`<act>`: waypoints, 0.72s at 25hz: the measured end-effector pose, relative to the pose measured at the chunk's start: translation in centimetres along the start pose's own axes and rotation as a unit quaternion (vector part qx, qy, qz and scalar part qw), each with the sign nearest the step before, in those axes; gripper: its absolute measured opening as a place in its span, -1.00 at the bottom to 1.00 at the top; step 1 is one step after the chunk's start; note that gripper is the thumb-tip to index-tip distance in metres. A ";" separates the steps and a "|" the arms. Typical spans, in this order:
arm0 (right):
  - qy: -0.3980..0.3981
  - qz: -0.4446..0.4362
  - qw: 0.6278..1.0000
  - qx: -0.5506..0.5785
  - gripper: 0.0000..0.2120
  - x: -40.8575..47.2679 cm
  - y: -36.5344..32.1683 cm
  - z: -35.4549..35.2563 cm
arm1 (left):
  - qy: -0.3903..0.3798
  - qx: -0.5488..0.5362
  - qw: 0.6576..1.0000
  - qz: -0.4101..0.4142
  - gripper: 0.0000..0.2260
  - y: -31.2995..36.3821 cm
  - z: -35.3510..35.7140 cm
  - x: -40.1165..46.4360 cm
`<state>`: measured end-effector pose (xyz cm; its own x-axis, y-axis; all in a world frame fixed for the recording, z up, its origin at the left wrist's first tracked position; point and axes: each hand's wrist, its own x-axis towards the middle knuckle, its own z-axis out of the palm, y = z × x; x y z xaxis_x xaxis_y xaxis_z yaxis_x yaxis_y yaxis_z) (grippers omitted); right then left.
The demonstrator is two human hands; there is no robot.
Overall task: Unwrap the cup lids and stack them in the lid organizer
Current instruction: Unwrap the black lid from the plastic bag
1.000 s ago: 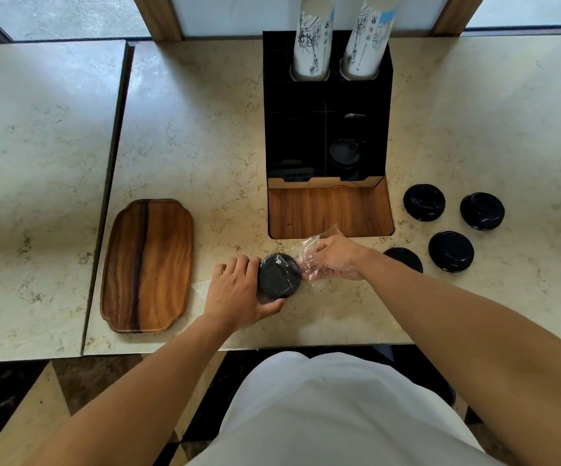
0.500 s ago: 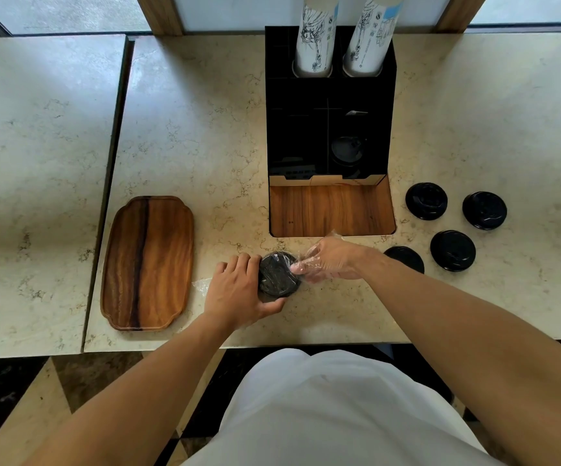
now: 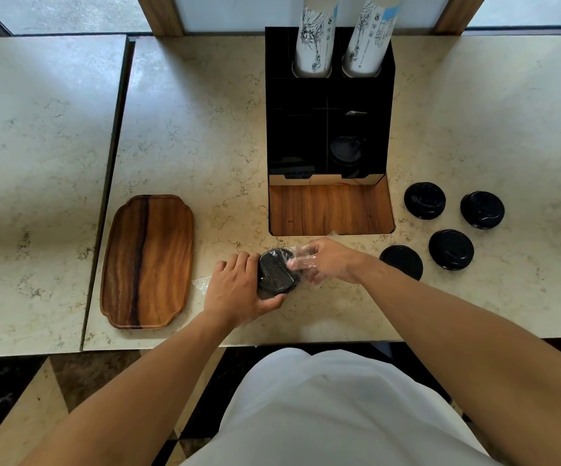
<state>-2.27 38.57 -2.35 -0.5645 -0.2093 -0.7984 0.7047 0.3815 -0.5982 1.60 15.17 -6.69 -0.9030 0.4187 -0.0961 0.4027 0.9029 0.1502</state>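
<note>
A black cup lid [image 3: 275, 272] in clear plastic wrap [image 3: 301, 260] lies on the marble counter just in front of the organizer. My left hand [image 3: 237, 290] grips its left side. My right hand [image 3: 328, 260] pinches the clear wrap over the lid's right side. The black lid organizer [image 3: 328, 105] stands behind, with a wooden base [image 3: 331, 210] and one black lid [image 3: 346, 151] in its right compartment. Several loose black lids [image 3: 450, 249] lie on the counter to the right; one lid [image 3: 402, 262] is partly behind my right forearm.
A wooden tray [image 3: 148, 260] lies to the left. Two paper cup stacks [image 3: 316, 35] stick out of the organizer's back. A scrap of clear wrap [image 3: 202, 284] shows by my left wrist. The counter's front edge runs just below my hands; a seam [image 3: 117, 129] splits the counters at left.
My right hand has moved left with the wrap, from beside the lid to over its right part. My left hand has kept its hold on the lid.
</note>
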 end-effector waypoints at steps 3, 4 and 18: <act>0.016 -0.024 0.999 0.029 -0.77 0.4 1.4 -0.2 | -0.006 0.002 1.000 0.004 -0.16 0.0 0.1 0.1; 0.023 -0.033 0.999 0.031 -0.77 0.5 1.7 -0.3 | -0.008 0.003 1.000 0.006 -0.16 -0.1 0.2 0.1; 0.075 -0.088 0.992 0.045 -0.74 0.3 1.1 -1.0 | -0.007 0.018 1.000 0.021 -0.35 -0.4 0.6 0.0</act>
<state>-2.10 39.84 -3.18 -0.7349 -0.1275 -0.6661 0.6213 0.2671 -0.7366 1.52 14.85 -7.35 -0.8836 0.4565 -0.1037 0.4447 0.8877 0.1190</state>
